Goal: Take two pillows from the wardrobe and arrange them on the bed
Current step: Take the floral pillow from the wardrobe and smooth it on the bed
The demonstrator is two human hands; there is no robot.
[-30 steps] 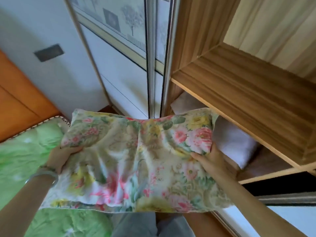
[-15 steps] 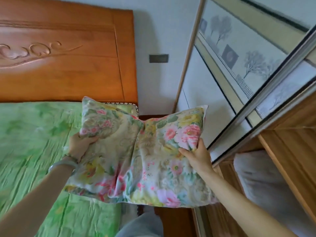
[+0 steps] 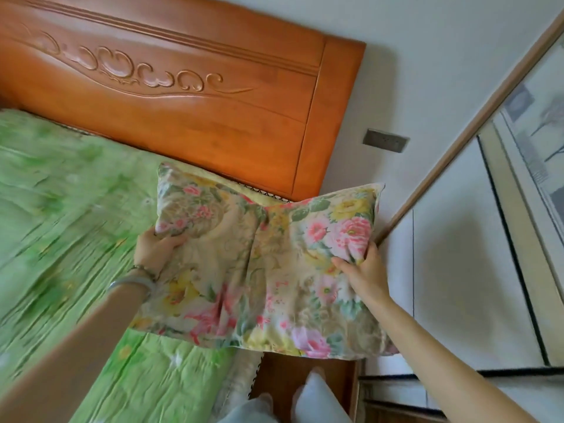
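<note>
The bed (image 3: 70, 227), under a green sheet, fills the left half of the frame, with its carved wooden headboard (image 3: 189, 96) across the upper left. The wardrobe door (image 3: 494, 239) runs down the right side. One floral pillow (image 3: 262, 270) hangs in mid-frame, held up off the sheet, its left part over the bed's right edge and its right part over the gap between bed and wardrobe. No second pillow is in view.

Risk, as a judgement: if released here, the pillow's overhanging right half could tip it off the mattress edge onto the floor; it needs carrying further left and up toward the headboard. The soft filling sags between the two holds, so a one-handed release could let it fold or land skewed.

Grip: the left hand (image 3: 155, 248) is closed around the pillow's left edge, thumb on top. The right hand (image 3: 363, 270) pinches the upper right corner, fingers (image 3: 343, 264) pressed into the cover.
</note>
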